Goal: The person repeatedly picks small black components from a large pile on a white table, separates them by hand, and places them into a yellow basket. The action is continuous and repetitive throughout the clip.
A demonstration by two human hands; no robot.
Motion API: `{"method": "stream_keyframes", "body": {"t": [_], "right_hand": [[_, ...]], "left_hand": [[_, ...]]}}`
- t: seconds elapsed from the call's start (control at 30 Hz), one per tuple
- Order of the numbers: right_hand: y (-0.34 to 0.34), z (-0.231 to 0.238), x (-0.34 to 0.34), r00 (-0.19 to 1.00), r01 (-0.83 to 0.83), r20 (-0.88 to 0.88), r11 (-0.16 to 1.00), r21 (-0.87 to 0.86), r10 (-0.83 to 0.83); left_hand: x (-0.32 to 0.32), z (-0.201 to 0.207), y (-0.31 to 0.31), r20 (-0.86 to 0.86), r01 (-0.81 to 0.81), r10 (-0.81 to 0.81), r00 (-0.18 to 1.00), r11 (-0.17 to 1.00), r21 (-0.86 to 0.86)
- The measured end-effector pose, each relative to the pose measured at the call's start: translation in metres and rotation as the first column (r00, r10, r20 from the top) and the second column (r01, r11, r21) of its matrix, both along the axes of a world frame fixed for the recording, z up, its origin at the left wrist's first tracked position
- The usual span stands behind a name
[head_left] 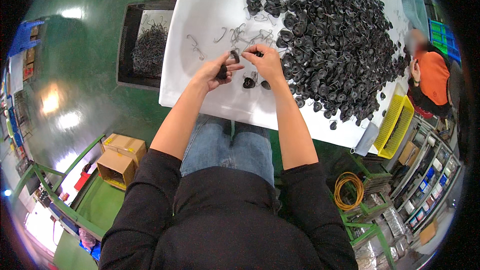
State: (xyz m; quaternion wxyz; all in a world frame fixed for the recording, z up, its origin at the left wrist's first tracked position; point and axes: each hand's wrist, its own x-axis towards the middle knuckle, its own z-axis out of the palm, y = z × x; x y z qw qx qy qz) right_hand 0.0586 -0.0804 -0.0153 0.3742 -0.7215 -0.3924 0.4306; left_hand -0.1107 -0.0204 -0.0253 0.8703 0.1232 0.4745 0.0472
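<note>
Black parts (235,57) in left hand (214,73), fingers half curled; right hand (267,62), fingertips nearly together, hold unclear.

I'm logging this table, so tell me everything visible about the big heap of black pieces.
The heap is a broad, loose mound of small, dark, rounded pieces, many with thin wires attached. They look like rubber or plastic, though I can't tell which. It lies on the white table, right of the person's right hand, reaching the picture's top edge. A few strays lie along its lower edge.
</note>
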Motion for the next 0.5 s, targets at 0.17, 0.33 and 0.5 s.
{"method": "stream_keyframes", "body": {"t": [0.17,0.33,0.5], "right_hand": [[-0.003,0.014,-0.003,0.999,-0.024,0.029,0.999,0.032,0.023],[-0.003,0.025,-0.006,0.95,-0.105,0.297,0.994,0.029,0.092],[-0.005,0.026,-0.02,0.778,-0.231,0.605,0.973,0.024,0.17]], "left_hand": [[0.004,-0.005,0.007,0.094,-0.192,0.207,0.974,0.971,-0.144],[0.008,0.003,0.007,-0.13,-0.055,0.098,0.987,0.951,0.303],[0.019,0.02,0.0,-0.318,0.199,0.048,0.947,0.689,0.697]]}}
